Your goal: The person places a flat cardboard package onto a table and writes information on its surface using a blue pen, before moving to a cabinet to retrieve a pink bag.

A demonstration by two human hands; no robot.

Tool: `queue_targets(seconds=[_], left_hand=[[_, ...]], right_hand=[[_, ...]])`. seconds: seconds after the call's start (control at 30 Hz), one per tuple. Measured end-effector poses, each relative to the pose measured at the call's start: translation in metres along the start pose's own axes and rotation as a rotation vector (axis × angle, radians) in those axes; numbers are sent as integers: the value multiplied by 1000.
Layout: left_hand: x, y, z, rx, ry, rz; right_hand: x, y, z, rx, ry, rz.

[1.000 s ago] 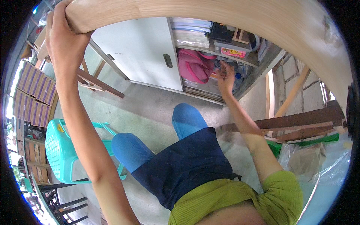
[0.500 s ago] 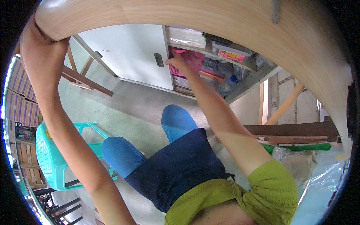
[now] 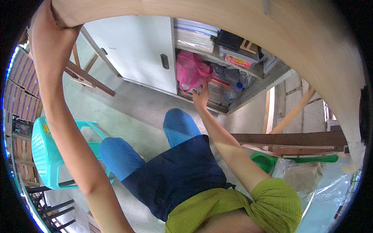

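My left hand (image 3: 52, 39) is at the edge of the light wood tabletop (image 3: 155, 8), at the upper left. Its fingers are mostly hidden there. On the lower shelf of a cabinet, a pink bag (image 3: 190, 68) with looped handles sits beside the white sliding door (image 3: 132, 50). My right hand (image 3: 200, 98) reaches to the bag's lower right side, thumb and fingers closed on it, the fingertips partly hidden. A clear plastic bottle with a blue cap (image 3: 234, 91) stands right of the bag, with dark plastic wrapping behind.
The cabinet's upper shelf (image 3: 206, 53) holds stacked papers, a black box and a clear bin with a pink label. A turquoise stool (image 3: 44, 155) stands at my left. Wooden beams (image 3: 291, 138), a green dustpan-like object (image 3: 264, 161) and clear plastic sheeting are at the right.
My right hand has moved from the pink bag's upper left, by the door edge, down and right to its lower side. More of the bag shows. My left hand stays at the tabletop edge.
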State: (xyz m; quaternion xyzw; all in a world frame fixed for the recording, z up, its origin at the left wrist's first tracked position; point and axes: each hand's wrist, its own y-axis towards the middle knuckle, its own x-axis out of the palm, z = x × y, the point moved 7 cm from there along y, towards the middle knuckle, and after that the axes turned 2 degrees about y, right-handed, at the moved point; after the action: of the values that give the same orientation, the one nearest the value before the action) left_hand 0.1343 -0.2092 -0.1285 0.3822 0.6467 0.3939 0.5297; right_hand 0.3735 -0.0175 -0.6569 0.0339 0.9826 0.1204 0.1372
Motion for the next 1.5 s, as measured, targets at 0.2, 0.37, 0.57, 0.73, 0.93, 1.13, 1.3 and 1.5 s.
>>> queue_targets(seconds=[0.2, 0.37, 0.57, 0.73, 0.93, 1.13, 1.3, 1.5], left_hand=[[9, 4, 15, -15, -32, 68], [3, -1, 10, 49, 58, 50], [-1, 8, 39, 87, -193, 170], [-10, 11, 57, 99, -202, 267], [-4, 11, 69, 116, -233, 291], [9, 13, 43, 38, -293, 227], [-10, -5, 10, 14, -85, 132], [5, -7, 45, 15, -350, 293]], right_hand=[[-15, 5, 47, 527, 579, 396], [48, 24, -27, 652, 1040, 7], [38, 115, -53, 209, 1048, -31], [33, 141, -79, -370, -60, -114], [57, 146, -80, -696, -563, -76], [54, 187, -68, -624, -249, 2], [135, 121, -73, -443, -425, -699], [29, 102, -91, -709, -651, -723]])
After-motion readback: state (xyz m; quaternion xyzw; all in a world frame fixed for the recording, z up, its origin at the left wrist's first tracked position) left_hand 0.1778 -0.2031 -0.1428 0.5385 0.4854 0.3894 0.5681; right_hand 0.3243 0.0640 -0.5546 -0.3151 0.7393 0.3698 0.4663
